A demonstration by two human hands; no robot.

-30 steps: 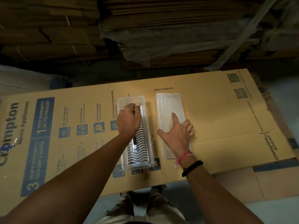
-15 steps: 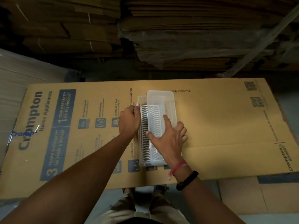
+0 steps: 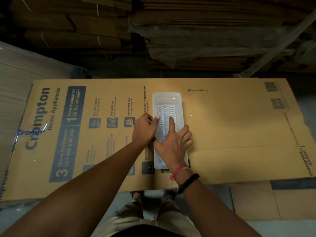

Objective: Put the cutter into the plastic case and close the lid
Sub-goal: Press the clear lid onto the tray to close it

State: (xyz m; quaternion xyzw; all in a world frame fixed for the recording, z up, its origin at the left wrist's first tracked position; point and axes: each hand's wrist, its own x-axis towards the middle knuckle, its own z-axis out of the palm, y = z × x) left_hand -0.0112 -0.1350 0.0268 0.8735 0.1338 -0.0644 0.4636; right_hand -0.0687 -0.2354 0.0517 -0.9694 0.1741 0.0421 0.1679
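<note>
Plastic case (image 3: 168,106) lies lengthwise on the flattened cardboard sheet (image 3: 230,127), lid (image 3: 166,97) down over it. Cutter (image 3: 165,110) visible inside through the clear lid. Right hand (image 3: 174,142) rests flat on the lid, index finger extended. Left hand (image 3: 145,129) grips the case's left edge, thumb on top.

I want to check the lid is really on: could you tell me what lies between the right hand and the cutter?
In the head view, only the clear lid lies between them: the right hand rests flat on it, and the cutter shows through underneath.
</note>
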